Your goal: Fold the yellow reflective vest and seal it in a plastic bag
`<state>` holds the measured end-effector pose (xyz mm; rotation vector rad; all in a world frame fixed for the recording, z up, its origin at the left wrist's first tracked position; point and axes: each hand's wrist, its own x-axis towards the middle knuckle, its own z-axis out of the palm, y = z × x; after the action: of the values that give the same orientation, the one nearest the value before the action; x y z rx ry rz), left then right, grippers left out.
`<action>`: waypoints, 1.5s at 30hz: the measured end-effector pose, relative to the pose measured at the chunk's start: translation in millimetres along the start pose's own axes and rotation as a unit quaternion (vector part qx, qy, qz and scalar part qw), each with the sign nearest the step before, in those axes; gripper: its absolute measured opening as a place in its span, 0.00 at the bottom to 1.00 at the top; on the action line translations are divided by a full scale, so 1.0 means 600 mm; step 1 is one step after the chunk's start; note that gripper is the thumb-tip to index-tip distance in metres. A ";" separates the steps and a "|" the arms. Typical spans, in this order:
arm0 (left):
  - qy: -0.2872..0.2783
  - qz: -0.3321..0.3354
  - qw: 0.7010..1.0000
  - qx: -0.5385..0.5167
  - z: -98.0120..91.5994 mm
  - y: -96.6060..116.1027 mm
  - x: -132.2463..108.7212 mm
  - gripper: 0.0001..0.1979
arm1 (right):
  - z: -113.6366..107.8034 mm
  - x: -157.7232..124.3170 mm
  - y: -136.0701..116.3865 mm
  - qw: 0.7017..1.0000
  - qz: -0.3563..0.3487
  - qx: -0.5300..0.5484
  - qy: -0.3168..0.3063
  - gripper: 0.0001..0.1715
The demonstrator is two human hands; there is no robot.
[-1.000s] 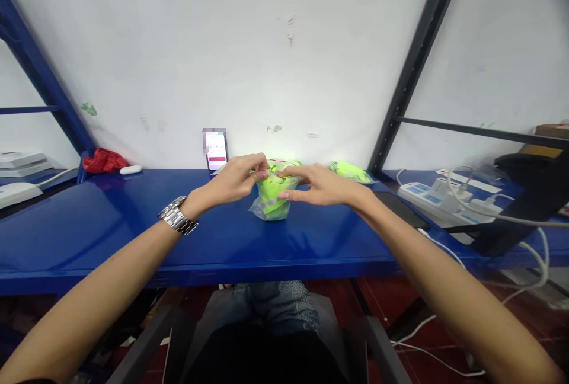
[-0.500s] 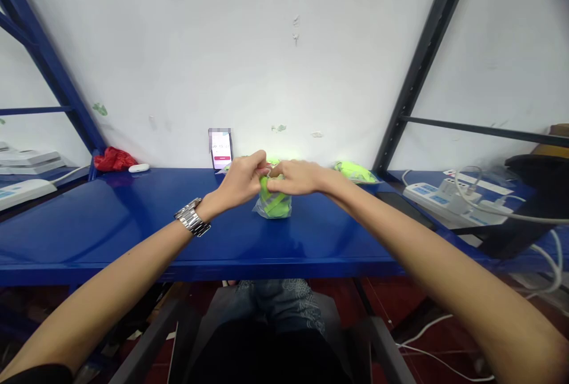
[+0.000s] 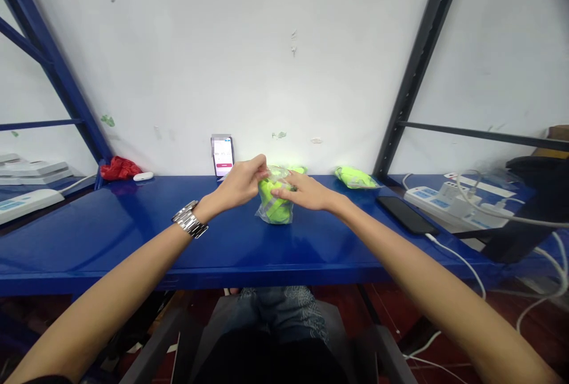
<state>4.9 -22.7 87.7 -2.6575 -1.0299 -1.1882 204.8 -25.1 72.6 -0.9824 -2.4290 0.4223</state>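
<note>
A clear plastic bag with a folded neon-yellow item with grey bands (image 3: 276, 208) stands on the blue table between my hands. My left hand (image 3: 244, 181), above a metal watch, pinches the bag's upper left edge. My right hand (image 3: 306, 191) lies against the bag's upper right side, its thumb on the front and its other fingers partly hidden behind the plastic. Another neon-yellow bundle (image 3: 297, 169) shows partly behind the bag. A further bagged yellow bundle (image 3: 355, 177) lies at the back, right of my hands.
A lit phone (image 3: 223, 156) leans on the wall. Red crumpled cloth (image 3: 119, 168) and a white case (image 3: 143, 176) lie at the back left. A dark phone (image 3: 406, 214) with a white cable and power strips (image 3: 438, 200) are at the right. The blue table's front edge (image 3: 267, 276) is near my lap.
My right hand has moved slightly right and down, away from my left hand, and its fingers have spread along the bag. More of the bag's top now shows. The view has shifted slightly.
</note>
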 end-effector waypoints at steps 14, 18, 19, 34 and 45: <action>0.035 0.135 0.984 0.113 0.011 -0.035 -0.024 0.21 | -0.070 -0.063 0.001 0.983 -0.095 -0.079 0.137 0.14; 0.035 0.154 0.971 0.178 0.015 -0.035 -0.026 0.22 | -0.045 -0.068 0.019 0.963 -0.069 -0.049 0.256 0.13; 0.035 0.151 0.969 0.192 0.016 -0.035 -0.027 0.20 | -0.038 -0.070 0.022 0.958 -0.066 -0.041 0.275 0.13; -0.179 0.066 0.982 0.001 -0.019 0.015 0.027 0.28 | -0.009 -0.063 0.028 0.937 -0.123 -0.020 0.327 0.09; -0.143 0.047 0.983 0.102 0.022 0.035 0.031 0.08 | -0.006 -0.074 0.013 0.940 -0.129 0.027 0.316 0.08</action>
<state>34.9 -25.1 95.2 -2.7258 -0.9847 -0.6548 239.0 -50.7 58.3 -0.6324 -1.9057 0.0580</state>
